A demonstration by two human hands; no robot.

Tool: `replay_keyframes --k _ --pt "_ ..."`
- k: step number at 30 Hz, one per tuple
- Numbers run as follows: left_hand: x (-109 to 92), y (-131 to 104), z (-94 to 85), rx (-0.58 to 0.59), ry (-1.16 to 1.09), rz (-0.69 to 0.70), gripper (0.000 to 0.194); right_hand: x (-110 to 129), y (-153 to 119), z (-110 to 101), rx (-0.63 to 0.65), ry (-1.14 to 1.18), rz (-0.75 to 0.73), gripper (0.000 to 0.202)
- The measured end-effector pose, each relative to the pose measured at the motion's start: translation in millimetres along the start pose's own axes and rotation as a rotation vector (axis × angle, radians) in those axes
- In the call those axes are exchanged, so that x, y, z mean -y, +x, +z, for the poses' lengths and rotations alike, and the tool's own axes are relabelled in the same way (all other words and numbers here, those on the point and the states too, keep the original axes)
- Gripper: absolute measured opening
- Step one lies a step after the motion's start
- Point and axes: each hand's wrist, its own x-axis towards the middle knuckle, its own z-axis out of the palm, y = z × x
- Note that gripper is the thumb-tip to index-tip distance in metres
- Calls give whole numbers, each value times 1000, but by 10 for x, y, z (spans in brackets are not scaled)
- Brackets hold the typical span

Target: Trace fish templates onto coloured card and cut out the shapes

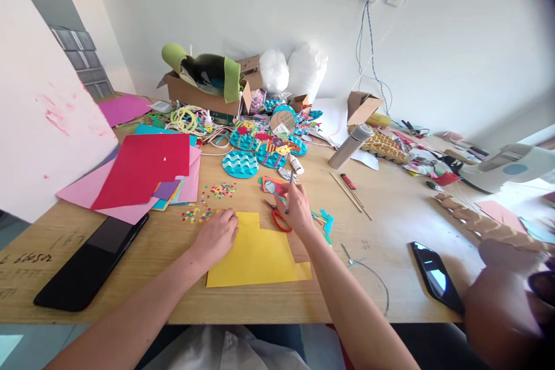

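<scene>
A yellow sheet [255, 257] with cut-out edges lies flat before me. My left hand [218, 234] rests on its upper left part, fingers curled; whether anything is under them is hidden. My right hand [297, 205] is closed around a thin dark pen [290, 185], held near upright above the sheet's upper right side. Red-handled scissors [281, 221] lie just left of that hand, beside the sheet. Small coloured cut pieces [269, 186] are behind the hand. Green and blue paper scraps [323, 222] lie to its right. Colourful confetti dots [221, 189] are scattered beyond my left hand.
Red and pink sheets [143, 167] and a black case [87, 266] lie left. Wavy blue crafts [240, 164] and a crammed box [195, 89] stand behind. A bottle [351, 146], thin sticks [349, 193], a phone [436, 277] and another person's arm [503, 300] are right.
</scene>
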Motion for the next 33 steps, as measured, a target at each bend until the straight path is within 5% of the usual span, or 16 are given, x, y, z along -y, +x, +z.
replay_keyframes --k 5,9,12,15,20,26,33 --pt "7 14 16 0 -18 13 21 -638 453 -41 -51 -3 79 15" --pt "25 9 56 8 -34 17 21 -820 599 -43 39 -43 109 17" --pt "50 -4 60 19 -51 26 19 -693 330 -216 152 -69 78 19" --pt "78 -2 23 -51 -72 29 15 -479 -217 -483 281 -115 33 23" --pt "117 39 -48 -159 -41 -36 17 -317 -919 -730 504 -556 -49 46" --pt "190 56 8 -80 11 -93 24 -173 -747 -627 397 -612 -11 43" --pt "283 125 41 -56 5 -106 32 60 -342 -137 457 -484 74 22"
